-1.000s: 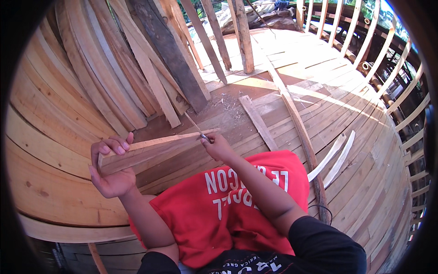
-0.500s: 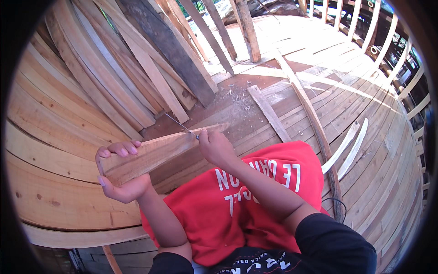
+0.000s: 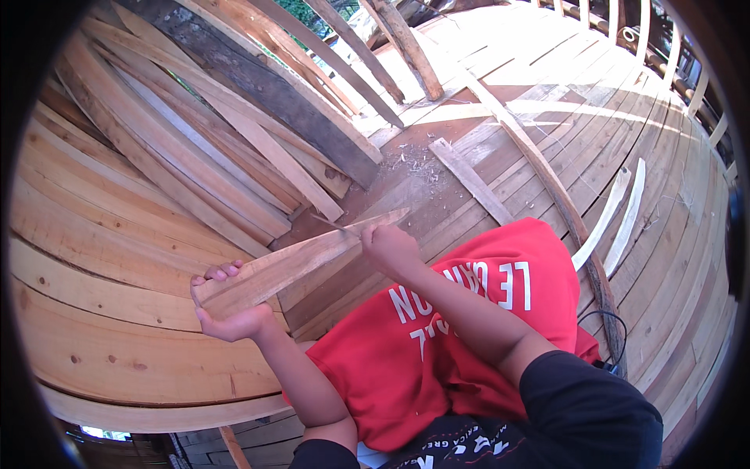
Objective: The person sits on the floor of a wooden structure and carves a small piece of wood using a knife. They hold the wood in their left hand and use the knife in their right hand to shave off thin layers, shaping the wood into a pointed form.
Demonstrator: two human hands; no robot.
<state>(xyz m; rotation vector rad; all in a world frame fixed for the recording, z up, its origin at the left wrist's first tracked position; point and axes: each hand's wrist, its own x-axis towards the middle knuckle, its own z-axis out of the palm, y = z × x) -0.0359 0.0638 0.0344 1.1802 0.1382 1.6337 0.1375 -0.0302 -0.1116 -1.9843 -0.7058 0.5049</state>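
A long tapered wooden strip (image 3: 301,262) runs from lower left to upper right in front of me. My left hand (image 3: 225,309) grips its wide lower end, fingers wrapped over the top edge. My right hand (image 3: 389,246) is closed around a thin blade tool (image 3: 332,225) whose tip rests on the strip near its narrow end. Both forearms come up from the lower edge over my red printed garment (image 3: 437,344).
Curved wooden hull planking (image 3: 109,313) rises on the left. Loose boards and a dark plank (image 3: 258,86) lean at the upper left. A short batten (image 3: 473,181) and wood shavings (image 3: 414,160) lie on the plank floor; two pale curved strips (image 3: 617,215) lie at the right.
The strip and both hands have shifted rightward and lower in view. The strip is tilted more steeply, and my right hand with the blade sits farther along it toward the narrow end.
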